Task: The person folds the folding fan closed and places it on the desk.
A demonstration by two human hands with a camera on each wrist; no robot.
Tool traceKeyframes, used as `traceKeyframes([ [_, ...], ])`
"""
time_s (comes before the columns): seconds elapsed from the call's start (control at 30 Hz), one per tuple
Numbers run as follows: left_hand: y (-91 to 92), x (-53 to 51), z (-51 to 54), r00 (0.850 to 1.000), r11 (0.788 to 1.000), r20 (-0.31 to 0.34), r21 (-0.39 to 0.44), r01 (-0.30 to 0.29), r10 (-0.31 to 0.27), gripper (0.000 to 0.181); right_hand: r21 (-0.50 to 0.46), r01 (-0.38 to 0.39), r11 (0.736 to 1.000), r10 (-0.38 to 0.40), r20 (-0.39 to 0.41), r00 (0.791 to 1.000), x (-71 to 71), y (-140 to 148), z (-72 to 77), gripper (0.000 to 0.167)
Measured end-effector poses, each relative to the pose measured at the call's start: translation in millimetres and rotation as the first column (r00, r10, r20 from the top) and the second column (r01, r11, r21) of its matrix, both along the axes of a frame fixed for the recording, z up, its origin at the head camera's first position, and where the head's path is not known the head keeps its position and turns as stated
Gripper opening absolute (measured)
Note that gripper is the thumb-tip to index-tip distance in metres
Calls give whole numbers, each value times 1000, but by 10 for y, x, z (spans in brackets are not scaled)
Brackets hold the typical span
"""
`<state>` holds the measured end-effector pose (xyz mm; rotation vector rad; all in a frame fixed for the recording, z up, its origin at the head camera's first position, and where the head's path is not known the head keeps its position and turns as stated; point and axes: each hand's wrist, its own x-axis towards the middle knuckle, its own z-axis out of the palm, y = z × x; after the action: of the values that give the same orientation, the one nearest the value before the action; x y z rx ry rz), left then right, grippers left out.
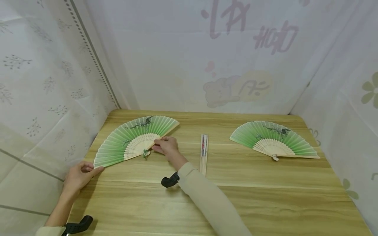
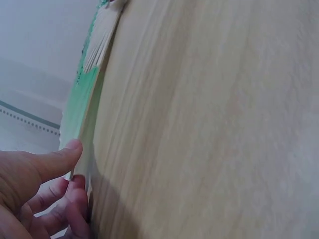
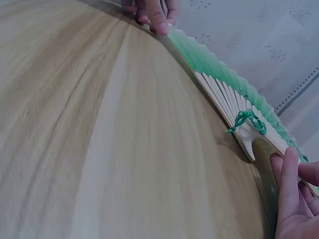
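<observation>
The left hand [image 1: 77,178] pinches the fan [image 1: 113,147] at its left end, thumb uppermost; the right hand [image 1: 169,149] pinches its right edge, sleeve [image 1: 212,200] slanting in. The fan is spread over the desk [image 1: 280,203], a tassel [image 1: 145,153] partly hiding its pivot. Right of it, the sleeve covers the near end of a folded fan [image 1: 204,147]; farther right lies a second fan [image 1: 265,131].

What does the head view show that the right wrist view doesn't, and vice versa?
Only the head view: the second open fan on the right, what looks like a closed fan mid-table, and the right sleeve.

Only the right wrist view: no extra object, but a low, nearly edge-on look at the held fan and the twisted strands of its green cord.

Both: that fan and cord, the left hand, the right hand, the wooden table and patterned cloth.
</observation>
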<state>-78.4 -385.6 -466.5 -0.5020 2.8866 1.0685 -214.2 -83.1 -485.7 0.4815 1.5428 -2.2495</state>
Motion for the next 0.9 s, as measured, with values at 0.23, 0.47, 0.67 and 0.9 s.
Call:
traceKeyframes([
  [0.23,69,-70,54,999,997,-25,78,27,-25,48,-62,-97,993,93,-65,994,-47,226,63,10],
  [0.47,232,-196,140,993,995,-106,83,63,-54,48,-94,-118,989,104,-137,985,-140,475,92,11],
  [0.67,483,-350,184,983,984,-177,160,82,-53,43,-78,-115,990,100,-175,979,-155,786,160,13],
  [0.9,787,-533,226,968,966,-231,212,150,-100,39,-70,-111,991,95,-205,974,-92,1219,228,13],
])
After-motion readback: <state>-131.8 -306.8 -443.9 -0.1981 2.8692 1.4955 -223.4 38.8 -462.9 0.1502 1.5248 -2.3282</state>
